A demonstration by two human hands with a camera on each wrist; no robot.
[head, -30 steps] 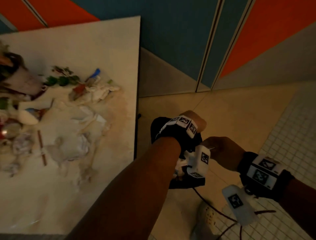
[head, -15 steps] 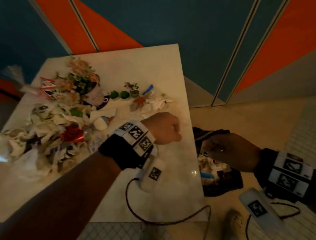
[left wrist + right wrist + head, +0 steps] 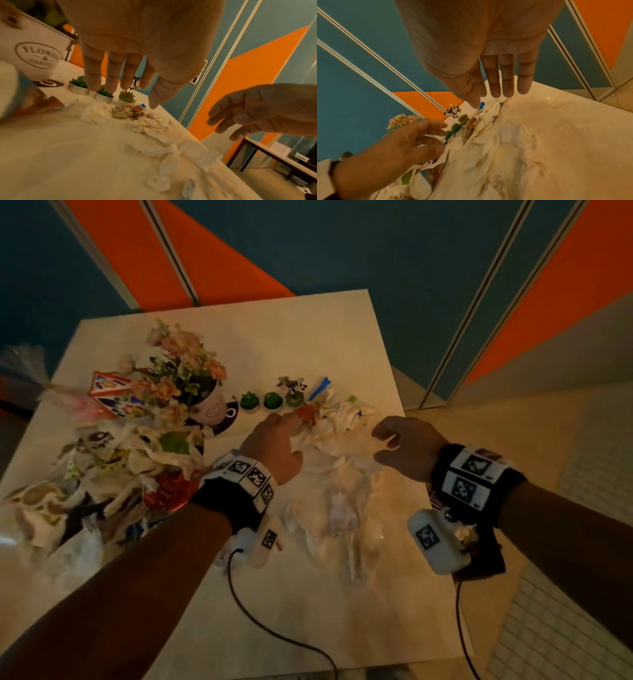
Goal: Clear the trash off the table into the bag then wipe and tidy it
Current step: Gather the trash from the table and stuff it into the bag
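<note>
The left hand is held over the table with its fingers stretched out straight and spread, nothing gripped in it; its fingertips are seen just above the far end of a trail of crumpled white tissues. The right hand is poised near the table's right edge, its fingers likewise extended and loose, with nothing held. Between the two hands the tissues are strewn along the right side of the tabletop, mixed at their far end with a small orange scrap and a blue scrap. Just beyond that end three small green plants in tins are lined up, with a little zebra figure behind them. To the left a flower pot stands, and a larger heap of wrappers and paper trash is spread over the left part of the table. A dark bag is partly seen below the right wrist, off the table's right edge.
</note>
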